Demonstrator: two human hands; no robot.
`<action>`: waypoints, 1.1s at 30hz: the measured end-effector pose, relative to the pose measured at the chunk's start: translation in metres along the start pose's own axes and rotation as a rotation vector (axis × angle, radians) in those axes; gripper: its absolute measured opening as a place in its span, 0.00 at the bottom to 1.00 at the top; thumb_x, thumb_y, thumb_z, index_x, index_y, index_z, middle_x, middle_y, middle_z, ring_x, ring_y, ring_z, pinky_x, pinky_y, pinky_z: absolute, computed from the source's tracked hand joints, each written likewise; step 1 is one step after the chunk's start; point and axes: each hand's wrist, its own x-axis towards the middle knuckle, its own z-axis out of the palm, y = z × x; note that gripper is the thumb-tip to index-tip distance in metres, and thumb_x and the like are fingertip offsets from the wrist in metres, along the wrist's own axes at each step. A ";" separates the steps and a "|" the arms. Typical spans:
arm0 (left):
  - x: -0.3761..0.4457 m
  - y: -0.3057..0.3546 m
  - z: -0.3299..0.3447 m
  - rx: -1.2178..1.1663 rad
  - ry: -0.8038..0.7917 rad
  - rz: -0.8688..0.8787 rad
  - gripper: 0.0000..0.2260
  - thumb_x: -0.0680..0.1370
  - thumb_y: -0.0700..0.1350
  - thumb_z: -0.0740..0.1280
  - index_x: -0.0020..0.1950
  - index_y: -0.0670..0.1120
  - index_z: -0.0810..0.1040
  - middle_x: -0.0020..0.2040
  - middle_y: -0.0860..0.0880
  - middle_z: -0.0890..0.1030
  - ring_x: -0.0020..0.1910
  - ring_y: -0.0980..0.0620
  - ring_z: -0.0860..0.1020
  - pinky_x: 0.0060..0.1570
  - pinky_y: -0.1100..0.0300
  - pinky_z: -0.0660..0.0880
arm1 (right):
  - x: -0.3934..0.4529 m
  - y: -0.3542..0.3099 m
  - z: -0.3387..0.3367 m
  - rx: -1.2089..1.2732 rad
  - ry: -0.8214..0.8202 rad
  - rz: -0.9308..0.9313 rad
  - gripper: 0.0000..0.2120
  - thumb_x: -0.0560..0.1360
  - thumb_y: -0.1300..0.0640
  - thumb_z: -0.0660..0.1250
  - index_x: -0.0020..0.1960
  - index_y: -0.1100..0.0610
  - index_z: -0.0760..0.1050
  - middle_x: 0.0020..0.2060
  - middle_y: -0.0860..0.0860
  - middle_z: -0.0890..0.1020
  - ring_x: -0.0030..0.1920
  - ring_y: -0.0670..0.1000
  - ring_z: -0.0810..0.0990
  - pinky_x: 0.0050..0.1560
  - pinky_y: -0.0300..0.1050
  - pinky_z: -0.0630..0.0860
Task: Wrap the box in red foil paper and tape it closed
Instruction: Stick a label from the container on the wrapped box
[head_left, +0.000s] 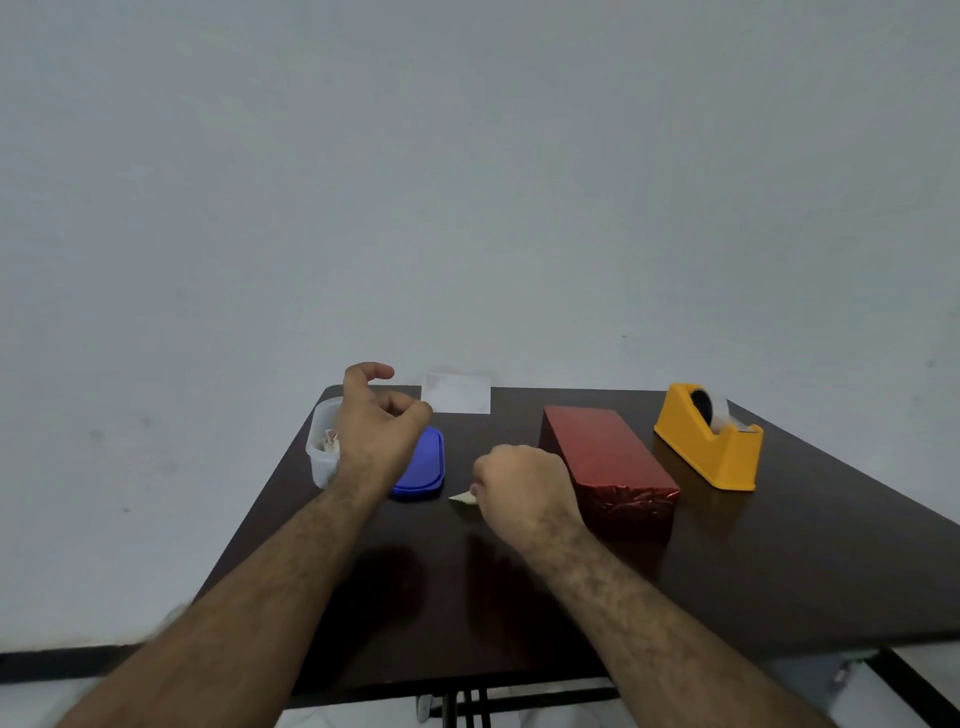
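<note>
Red foil-wrapped rectangular box (608, 462) already closed, beside yellow plastic tape dispenser (709, 436). Right hand (524, 493) pinching small pale paper scrap (463, 499), probably clearing. Left hand (376, 426) loosely curled, empty.

Wrapped box (608, 457) mid-table, tape dispenser (709, 439) right, lid (423, 465) and container (323, 441) left
</note>
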 end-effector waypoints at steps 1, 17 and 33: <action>-0.001 0.001 0.001 0.003 0.001 0.006 0.23 0.75 0.38 0.74 0.65 0.52 0.70 0.35 0.53 0.85 0.34 0.57 0.81 0.44 0.56 0.78 | 0.000 -0.001 -0.001 0.052 -0.009 0.033 0.08 0.82 0.47 0.69 0.53 0.50 0.84 0.45 0.47 0.83 0.47 0.52 0.83 0.47 0.48 0.80; -0.029 0.010 0.017 0.269 0.070 0.465 0.18 0.75 0.42 0.79 0.52 0.48 0.70 0.35 0.62 0.77 0.37 0.48 0.83 0.38 0.54 0.77 | 0.033 -0.015 -0.014 1.436 0.301 0.586 0.08 0.72 0.54 0.78 0.36 0.56 0.85 0.31 0.53 0.85 0.33 0.51 0.83 0.44 0.57 0.86; -0.021 0.001 0.019 0.587 0.101 1.127 0.11 0.77 0.46 0.73 0.39 0.42 0.76 0.30 0.46 0.77 0.27 0.43 0.75 0.25 0.52 0.72 | 0.027 0.000 -0.012 1.237 0.432 0.619 0.08 0.73 0.60 0.73 0.35 0.54 0.83 0.29 0.43 0.83 0.30 0.41 0.80 0.35 0.41 0.79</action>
